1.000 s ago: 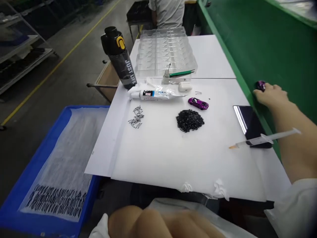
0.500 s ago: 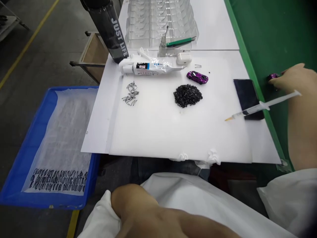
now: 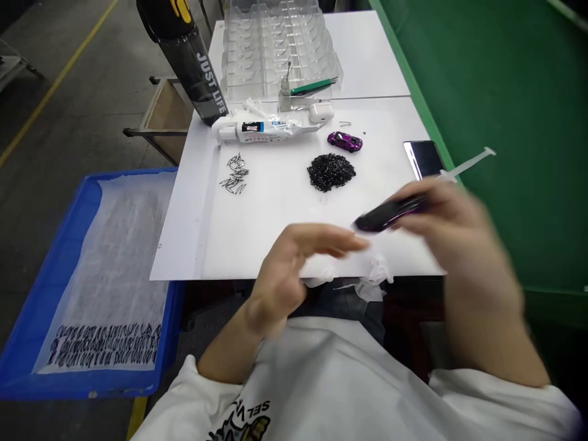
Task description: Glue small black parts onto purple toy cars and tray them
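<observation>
Car [image 3: 381, 215], brought inward, juts from pinching right fingers [image 3: 416, 225] toward extended, empty left fingers [image 3: 337, 237].

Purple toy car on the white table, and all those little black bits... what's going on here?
A person's right hand is holding a blurred dark toy car with a purple edge, above the near part of the white table. The left hand is open and empty, its fingertips close to that car's end. The purple toy car rests on the table, just behind the pile of black bits.
</observation>
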Tool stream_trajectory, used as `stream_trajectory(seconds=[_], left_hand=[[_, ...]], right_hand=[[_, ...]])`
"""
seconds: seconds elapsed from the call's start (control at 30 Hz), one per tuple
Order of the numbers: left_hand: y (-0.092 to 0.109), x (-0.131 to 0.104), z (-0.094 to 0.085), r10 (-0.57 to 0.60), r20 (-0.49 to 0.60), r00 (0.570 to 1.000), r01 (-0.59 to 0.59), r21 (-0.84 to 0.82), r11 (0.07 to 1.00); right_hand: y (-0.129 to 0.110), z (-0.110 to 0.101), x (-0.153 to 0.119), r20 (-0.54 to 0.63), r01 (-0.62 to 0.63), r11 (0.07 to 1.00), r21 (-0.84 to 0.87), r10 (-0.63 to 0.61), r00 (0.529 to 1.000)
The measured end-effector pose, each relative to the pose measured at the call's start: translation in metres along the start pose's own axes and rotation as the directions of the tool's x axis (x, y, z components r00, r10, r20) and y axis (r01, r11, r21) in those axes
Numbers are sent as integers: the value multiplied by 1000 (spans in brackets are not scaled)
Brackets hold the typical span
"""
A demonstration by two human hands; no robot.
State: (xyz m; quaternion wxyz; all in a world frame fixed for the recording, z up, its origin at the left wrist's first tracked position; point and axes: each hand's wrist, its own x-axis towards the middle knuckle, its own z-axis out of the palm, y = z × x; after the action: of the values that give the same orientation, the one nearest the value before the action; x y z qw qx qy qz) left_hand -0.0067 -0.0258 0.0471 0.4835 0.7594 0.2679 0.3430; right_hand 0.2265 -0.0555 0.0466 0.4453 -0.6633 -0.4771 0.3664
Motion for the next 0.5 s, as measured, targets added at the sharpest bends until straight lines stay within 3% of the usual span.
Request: stream_trajectory(seconds=[0.1,0.17,0.23,0.3,0.33,0.37,0.4,0.43,0.47,0.5], left_hand=[[-25,25,8,50,52,997,-62,253,966],[-38,31,13,14,99,995,-57,449,891],[-46,33,15,-21,127,992,-52,541,839],[-49,32,15,-29,149,988,-59,552,832],[-50,31,15,-27,162,986,-67,546,835],[-50,31,14,-22,172,985,-75,538,840],[-50,31,13,-15,181,983,-85,531,843],[-50,31,13,-9,185,983,-92,528,844],[-50,32,12,-6,186,983,-95,528,844],[-50,32,12,-5,183,983,-95,530,843]], right_hand=[[-2,32,-8,207,-74,961,-267,132,969],[-2,41,-9,150,-94,844,-528,202,968],[-3,36,-9,57,-110,760,-640,189,980],[-2,22,-7,-90,-54,802,-594,0,996],[0,12,-4,-229,8,838,-546,-158,960],[1,2,-1,-381,80,854,-514,-311,870],[4,-7,3,-514,141,858,-493,-418,749],[7,-15,8,-610,177,879,-443,-440,659],[10,-22,13,-667,185,927,-325,-364,651],[13,-27,19,-660,158,976,-150,-217,719]])
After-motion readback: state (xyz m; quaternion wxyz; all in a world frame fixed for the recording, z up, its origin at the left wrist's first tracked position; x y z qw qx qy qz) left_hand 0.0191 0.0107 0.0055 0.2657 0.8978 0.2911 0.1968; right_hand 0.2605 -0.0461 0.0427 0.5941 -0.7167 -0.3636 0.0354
